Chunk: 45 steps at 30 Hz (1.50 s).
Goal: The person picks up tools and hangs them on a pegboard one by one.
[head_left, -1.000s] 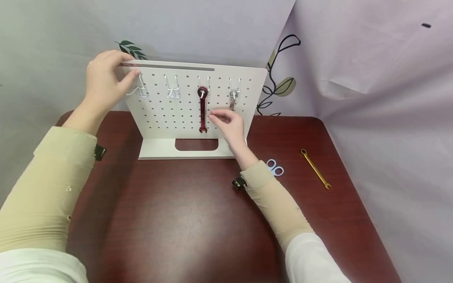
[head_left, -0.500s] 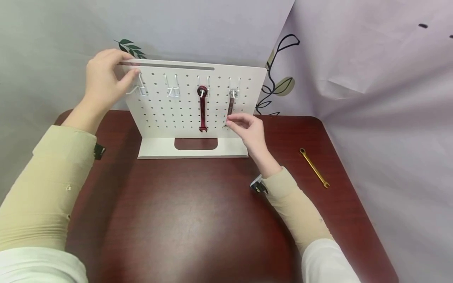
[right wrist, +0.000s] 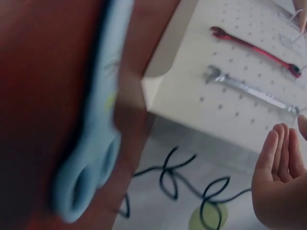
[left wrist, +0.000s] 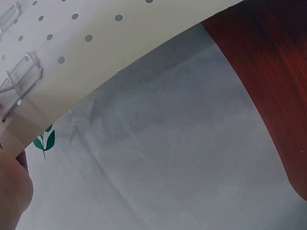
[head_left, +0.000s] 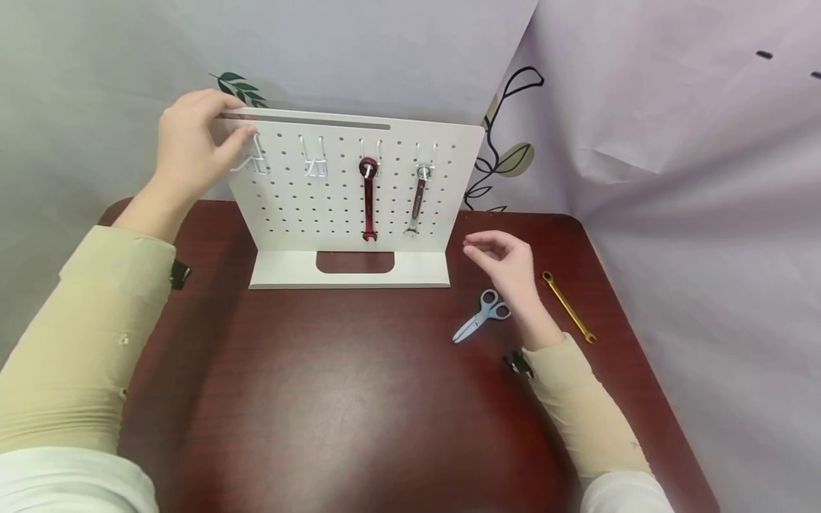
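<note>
My left hand (head_left: 195, 139) grips the top left corner of the white pegboard (head_left: 295, 214), thumb on the front face and fingers over the top edge. A red wrench (head_left: 368, 203) and a silver wrench (head_left: 418, 203) hang by their ring ends from hooks on the board's right half. My right hand (head_left: 507, 263) is in the air to the right of the board, fingers bent loosely and holding nothing. Below it, light blue scissors (head_left: 484, 313) lie on the table. A gold wrench (head_left: 568, 306) rests on the table to the right of this hand.
Two more white wire hooks (head_left: 314, 157) on the board's left half carry nothing. The board's flat base (head_left: 288, 271) stands on the dark red table (head_left: 321, 399). Pale cloth (head_left: 673, 178) with printed leaves surrounds the back and right side.
My right hand has moved right and toward me, from near the red wrench past the silver one to above the scissors. Both hanging wrenches stay on their hooks. My left hand keeps its grip.
</note>
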Motion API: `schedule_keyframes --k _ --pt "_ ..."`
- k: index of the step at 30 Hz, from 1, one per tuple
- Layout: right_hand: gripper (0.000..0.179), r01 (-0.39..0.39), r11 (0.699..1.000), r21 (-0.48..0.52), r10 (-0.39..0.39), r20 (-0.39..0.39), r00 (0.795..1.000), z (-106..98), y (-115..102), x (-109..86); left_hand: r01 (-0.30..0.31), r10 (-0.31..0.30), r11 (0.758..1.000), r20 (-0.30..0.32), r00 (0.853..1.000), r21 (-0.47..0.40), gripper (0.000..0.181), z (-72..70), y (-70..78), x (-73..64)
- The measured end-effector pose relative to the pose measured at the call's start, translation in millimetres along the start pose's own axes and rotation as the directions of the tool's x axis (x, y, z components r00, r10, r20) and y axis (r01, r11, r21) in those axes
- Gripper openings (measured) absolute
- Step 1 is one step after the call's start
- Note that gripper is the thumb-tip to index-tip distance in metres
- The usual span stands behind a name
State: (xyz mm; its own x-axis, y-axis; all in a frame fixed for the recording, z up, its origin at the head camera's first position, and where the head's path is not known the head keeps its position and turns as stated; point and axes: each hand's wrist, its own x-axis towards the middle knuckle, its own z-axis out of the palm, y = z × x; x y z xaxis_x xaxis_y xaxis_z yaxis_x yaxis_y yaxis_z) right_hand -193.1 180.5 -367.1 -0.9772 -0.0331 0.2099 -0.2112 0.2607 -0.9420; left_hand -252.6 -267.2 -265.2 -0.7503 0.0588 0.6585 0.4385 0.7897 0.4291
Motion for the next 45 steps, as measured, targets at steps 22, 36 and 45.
schedule_keyframes --k 22,36,45 --pt "0.029 -0.094 0.956 -0.278 0.070 -0.094 0.993 -103.9 48.6 -29.0 -0.007 0.007 1.000 0.002 1.000 -0.001 0.028 0.5 0.2 0.1" --pt "0.026 -0.129 0.837 -0.532 0.126 -0.041 0.991 -147.3 72.5 -35.5 -0.002 0.002 1.000 0.003 1.000 0.001 0.028 0.6 -0.9 -0.2" --pt "0.024 -0.097 0.792 -0.603 0.146 0.033 0.989 -166.6 92.5 -33.5 -0.010 0.010 1.000 0.005 1.000 0.001 0.028 0.6 -1.4 0.4"
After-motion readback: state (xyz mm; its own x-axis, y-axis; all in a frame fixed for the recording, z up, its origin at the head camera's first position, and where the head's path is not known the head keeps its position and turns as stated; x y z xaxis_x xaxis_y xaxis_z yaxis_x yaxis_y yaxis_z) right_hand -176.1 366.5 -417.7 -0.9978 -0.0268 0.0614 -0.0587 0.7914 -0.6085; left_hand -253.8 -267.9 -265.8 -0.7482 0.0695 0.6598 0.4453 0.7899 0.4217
